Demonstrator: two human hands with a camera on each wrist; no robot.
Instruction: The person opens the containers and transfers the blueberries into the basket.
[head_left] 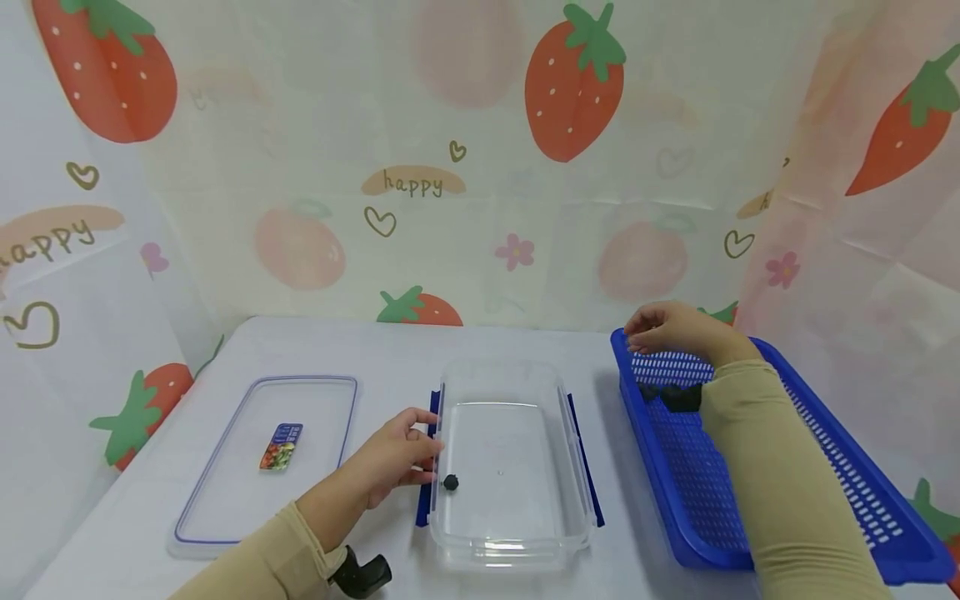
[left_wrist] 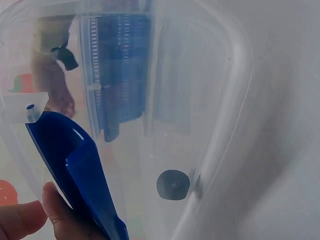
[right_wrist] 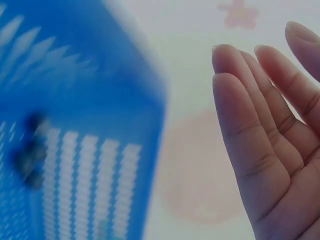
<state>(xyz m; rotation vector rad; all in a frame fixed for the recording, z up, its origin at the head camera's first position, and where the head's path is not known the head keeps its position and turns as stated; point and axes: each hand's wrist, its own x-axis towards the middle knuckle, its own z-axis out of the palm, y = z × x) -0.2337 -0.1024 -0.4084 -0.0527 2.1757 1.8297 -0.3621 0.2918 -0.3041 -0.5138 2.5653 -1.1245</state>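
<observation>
A clear plastic box (head_left: pixel 500 500) with blue side latches stands in the middle of the table. My left hand (head_left: pixel 405 454) holds its left rim, fingers bent over the edge; in the left wrist view the thumb (left_wrist: pixel 25 220) and a fingertip lie beside the blue latch (left_wrist: pixel 82 165). One small, dark, roundish piece (head_left: pixel 450 482) lies inside by the left wall and shows through it as a dark disc (left_wrist: pixel 173 185). Above the far left corner of the blue basket (head_left: pixel 652 492) is my right hand (head_left: pixel 678 329), holding nothing, fingers extended (right_wrist: pixel 237 115). Several blurred dark pieces (right_wrist: pixel 31 152) sit in the basket.
A clear lid (head_left: pixel 232 492) with a blue-edged seal lies at the left, a colourful label (head_left: pixel 281 447) on it. The white table (head_left: pixel 390 358) meets a strawberry-print curtain (head_left: pixel 480 250) at the back. A black wrist camera (head_left: pixel 362 575) hangs under the left sleeve.
</observation>
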